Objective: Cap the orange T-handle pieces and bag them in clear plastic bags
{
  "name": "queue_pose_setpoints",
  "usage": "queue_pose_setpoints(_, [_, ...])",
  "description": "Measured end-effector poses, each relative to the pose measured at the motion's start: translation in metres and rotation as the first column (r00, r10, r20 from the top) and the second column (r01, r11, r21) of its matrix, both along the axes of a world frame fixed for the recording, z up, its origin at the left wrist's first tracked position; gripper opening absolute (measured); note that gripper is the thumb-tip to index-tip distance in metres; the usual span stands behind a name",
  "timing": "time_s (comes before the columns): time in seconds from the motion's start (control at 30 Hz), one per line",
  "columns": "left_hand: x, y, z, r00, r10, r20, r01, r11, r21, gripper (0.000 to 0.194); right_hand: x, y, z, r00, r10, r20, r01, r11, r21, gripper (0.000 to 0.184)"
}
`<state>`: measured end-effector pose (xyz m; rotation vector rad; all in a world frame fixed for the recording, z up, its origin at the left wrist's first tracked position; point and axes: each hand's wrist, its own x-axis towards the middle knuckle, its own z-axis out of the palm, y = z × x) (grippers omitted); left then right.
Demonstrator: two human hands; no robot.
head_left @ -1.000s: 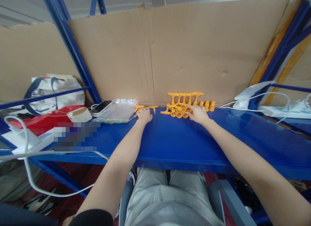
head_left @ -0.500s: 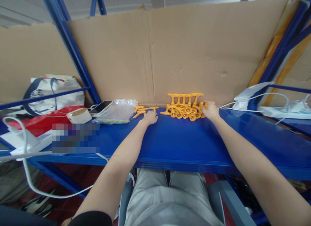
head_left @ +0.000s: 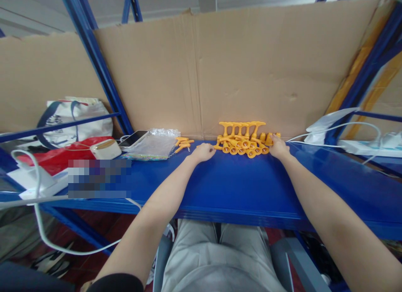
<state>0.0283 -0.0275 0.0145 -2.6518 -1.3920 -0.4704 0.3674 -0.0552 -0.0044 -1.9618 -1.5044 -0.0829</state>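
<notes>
Glossy yellow plastic pieces with flared, cup-like mouths (head_left: 241, 150) lie heaped at the back of a blue metal shelf (head_left: 232, 185), their openings facing my remote viewpoint, with a row of yellow plastic pieces with T-shaped tops (head_left: 241, 124) upright at the rear. Short yellow plastic cups (head_left: 269, 138) stand at the heap's right, partly hidden from me by the right hand (head_left: 280, 148), its fingers bent toward them; whether they grip one, I cannot tell. The left hand (head_left: 203, 153) is at the heap's left end, fingertips drawn together; I cannot tell whether they pinch a piece there. Slim yellow-orange plastic pieces (head_left: 184, 143), at least one with a thin silvery tip, lie clustered left of that hand. Around them, a tall brown cardboard panel (head_left: 282, 53) backs the shelf beside a slanting blue metal upright (head_left: 103, 70). At left I see a white fabric bag with navy handles (head_left: 89, 121), a flat clear plastic packet (head_left: 153, 146) beside the small cluster, and a dark-screened phone (head_left: 135, 139). A pixelated patch (head_left: 99, 179) blocks my view of the shelf's front left.
</notes>
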Motion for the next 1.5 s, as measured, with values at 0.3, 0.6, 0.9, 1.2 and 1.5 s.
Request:
queue_pose_setpoints(0.3, [-0.014,0.005,-0.003,0.982,0.18,-0.06,-0.179,0.984,0.02,0.043,0.004,0.002,0.0,0.991,0.016,0.133,0.006,0.988,-0.157,0.065])
queue_pose_setpoints(0.6, [-0.017,0.004,-0.006,0.95,0.274,-0.15,-0.292,0.95,-0.112,0.05,-0.002,-0.002,0.009,0.975,-0.047,0.218,0.071,0.992,-0.1,0.054])
queue_pose_setpoints(0.9, [-0.015,-0.001,0.001,0.935,0.317,-0.161,-0.343,0.924,-0.17,0.032,0.0,-0.009,0.009,0.977,-0.12,0.174,0.143,0.982,-0.122,0.036])
queue_pose_setpoints(1.2, [-0.014,-0.004,0.005,0.932,0.297,-0.21,-0.333,0.929,-0.163,0.032,-0.006,-0.016,0.012,0.972,-0.121,0.199,0.168,0.957,-0.238,0.048])
queue_pose_setpoints(1.5, [-0.014,-0.002,0.007,0.932,0.276,-0.236,-0.32,0.931,-0.175,0.032,-0.007,-0.02,0.01,0.979,-0.067,0.192,0.113,0.965,-0.236,0.052])
